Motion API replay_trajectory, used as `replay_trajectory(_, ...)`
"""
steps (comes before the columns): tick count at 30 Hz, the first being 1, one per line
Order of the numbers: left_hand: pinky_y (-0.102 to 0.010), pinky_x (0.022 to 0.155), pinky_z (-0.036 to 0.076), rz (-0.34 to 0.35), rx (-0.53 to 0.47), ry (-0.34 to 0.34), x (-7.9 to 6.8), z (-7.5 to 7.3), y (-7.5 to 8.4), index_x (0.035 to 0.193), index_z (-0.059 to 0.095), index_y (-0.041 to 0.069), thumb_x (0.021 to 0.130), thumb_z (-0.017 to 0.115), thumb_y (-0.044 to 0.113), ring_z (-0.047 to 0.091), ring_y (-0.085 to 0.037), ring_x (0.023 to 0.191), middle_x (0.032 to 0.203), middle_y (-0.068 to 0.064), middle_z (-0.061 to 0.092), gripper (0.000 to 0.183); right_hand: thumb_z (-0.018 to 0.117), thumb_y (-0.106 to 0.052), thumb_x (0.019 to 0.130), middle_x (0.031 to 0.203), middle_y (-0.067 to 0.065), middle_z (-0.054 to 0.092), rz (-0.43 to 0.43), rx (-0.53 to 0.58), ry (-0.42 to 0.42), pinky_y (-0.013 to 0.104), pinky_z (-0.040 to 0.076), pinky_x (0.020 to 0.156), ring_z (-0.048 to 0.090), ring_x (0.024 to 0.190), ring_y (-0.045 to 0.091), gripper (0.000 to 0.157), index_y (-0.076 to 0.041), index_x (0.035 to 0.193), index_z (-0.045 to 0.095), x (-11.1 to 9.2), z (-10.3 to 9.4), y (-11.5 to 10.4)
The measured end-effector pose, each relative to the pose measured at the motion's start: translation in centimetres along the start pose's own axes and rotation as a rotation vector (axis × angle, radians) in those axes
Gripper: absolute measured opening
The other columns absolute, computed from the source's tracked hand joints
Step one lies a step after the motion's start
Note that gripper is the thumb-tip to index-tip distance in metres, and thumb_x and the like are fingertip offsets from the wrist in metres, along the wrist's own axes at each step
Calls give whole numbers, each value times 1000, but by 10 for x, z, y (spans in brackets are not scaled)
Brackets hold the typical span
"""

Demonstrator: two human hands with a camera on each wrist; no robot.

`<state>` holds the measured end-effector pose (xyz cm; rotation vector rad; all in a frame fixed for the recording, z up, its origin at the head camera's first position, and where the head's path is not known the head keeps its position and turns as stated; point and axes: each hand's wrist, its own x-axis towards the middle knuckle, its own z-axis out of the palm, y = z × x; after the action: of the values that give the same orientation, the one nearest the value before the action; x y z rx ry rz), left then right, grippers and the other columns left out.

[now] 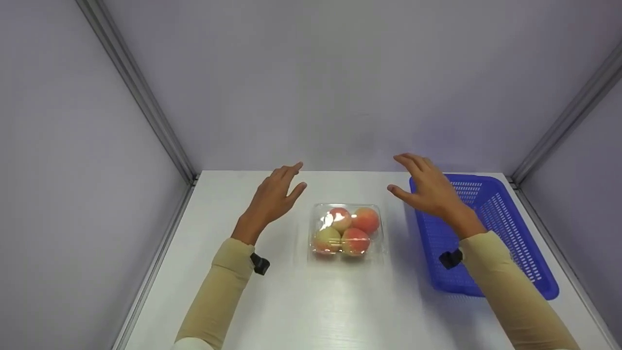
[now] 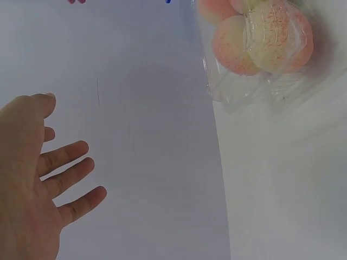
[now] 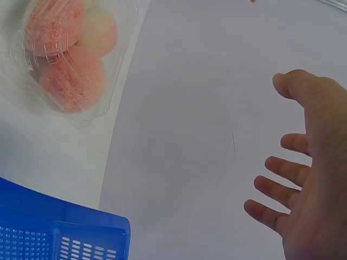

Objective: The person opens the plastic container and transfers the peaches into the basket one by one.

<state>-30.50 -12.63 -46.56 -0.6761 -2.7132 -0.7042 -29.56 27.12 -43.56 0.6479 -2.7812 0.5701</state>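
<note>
A clear plastic clamshell box [image 1: 346, 232] sits on the white table with several red-and-yellow peaches [image 1: 365, 220] inside, its lid down over them. My left hand [image 1: 274, 193] hovers to the left of the box, fingers spread and holding nothing. On the other side, my right hand [image 1: 427, 188] is raised between the box and the blue basket, thumb apart from the fingers, also holding nothing. Both wrist views show the peach box [image 2: 263, 38] well apart from the fingers. In the right wrist view the relaxed fingers of the right hand [image 3: 309, 179] point toward the back wall.
A blue perforated plastic basket [image 1: 522, 233] stands at the table's right side, partly under my right forearm. The white table [image 1: 335, 301] meets a pale back wall [image 1: 340, 97], with side walls framed by metal rails at left and right.
</note>
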Motion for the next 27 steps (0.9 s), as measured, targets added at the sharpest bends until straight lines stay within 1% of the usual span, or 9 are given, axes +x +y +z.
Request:
replay_trajectory(9,-53,113,51,1,-16,21,-5,5,4,161,45,14,111,55,40,60,-31,136,143,-11,64,57,69,-49,100,165,14,45,-8,-5,9,66,36,123,42,152,39,76,-14,162,42,-2,4,-6)
replay_trajectory(14,-53,112,51,12,-25,23,-8,10,5,160,46,13,111,56,39,59,-31,137,143,-11,65,56,69,-48,100,164,13,45,-20,4,12,64,37,123,43,151,39,76,-14,162,42,-3,7,-10)
replay_trajectory(18,-52,112,52,13,-38,18,-11,15,5,161,46,13,111,56,38,59,-30,137,143,-11,64,57,70,-48,99,164,12,45,-13,8,4,65,39,121,42,151,39,76,-16,162,42,-4,10,-12)
replay_trajectory(24,-50,109,54,8,-58,33,-17,19,7,160,47,11,111,56,37,62,-30,131,141,-11,64,56,72,-48,98,164,13,45,-26,10,6,66,39,121,43,151,39,77,-15,162,43,-6,14,-16)
replay_trajectory(27,-49,109,54,2,-65,37,-19,20,8,159,47,11,112,56,37,62,-29,131,142,-10,64,55,72,-48,98,164,13,46,-24,13,7,66,38,122,43,151,39,78,-15,162,43,-7,16,-18)
